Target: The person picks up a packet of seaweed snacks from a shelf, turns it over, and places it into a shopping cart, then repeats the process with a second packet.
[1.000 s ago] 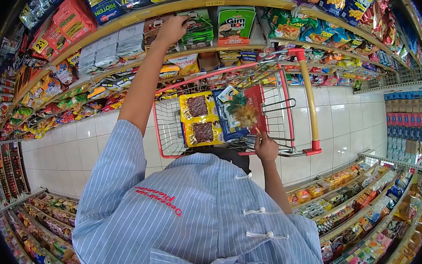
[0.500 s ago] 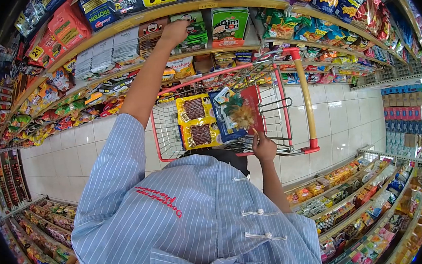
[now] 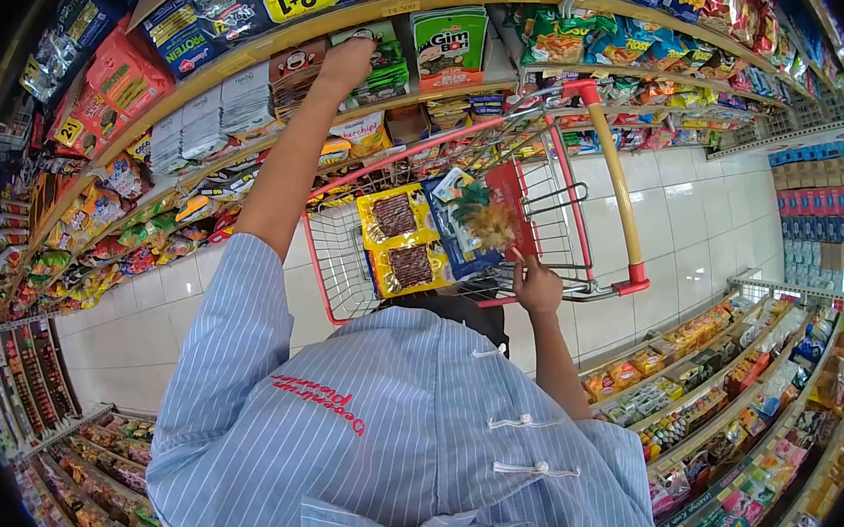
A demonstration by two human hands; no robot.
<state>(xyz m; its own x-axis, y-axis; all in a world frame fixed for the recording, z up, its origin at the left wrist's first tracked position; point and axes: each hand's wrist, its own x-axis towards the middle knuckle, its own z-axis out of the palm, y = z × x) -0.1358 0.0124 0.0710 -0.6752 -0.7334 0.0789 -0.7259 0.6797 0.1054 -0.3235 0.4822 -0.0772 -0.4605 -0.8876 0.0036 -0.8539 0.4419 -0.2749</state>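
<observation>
My left hand (image 3: 350, 60) reaches to the shelf at the upper left, its fingers closed at the upper part of a green snack packet (image 3: 387, 72); the fingertips are partly hidden. To its left stand brown packets (image 3: 294, 64), to its right green GimBori packs (image 3: 449, 45). My right hand (image 3: 537, 286) is closed round the thin handle of a feather duster (image 3: 486, 219). The duster's feathers lie over a blue packet (image 3: 450, 228) and beside a red panel (image 3: 517, 210) in the shopping cart. Yellow packs with dark windows (image 3: 400, 239) lie left of them.
The cart (image 3: 313, 264), with red rails and a yellow handle (image 3: 615, 180), stands close in front of me. Snack shelves (image 3: 261, 44) curve across the front. More shelving (image 3: 692, 388) stands at the lower right, and tiled floor (image 3: 686, 226) shows between.
The view has shifted slightly, so the cart appears a little farther right. My left hand is still at the green packets, and my right hand still holds the duster.
</observation>
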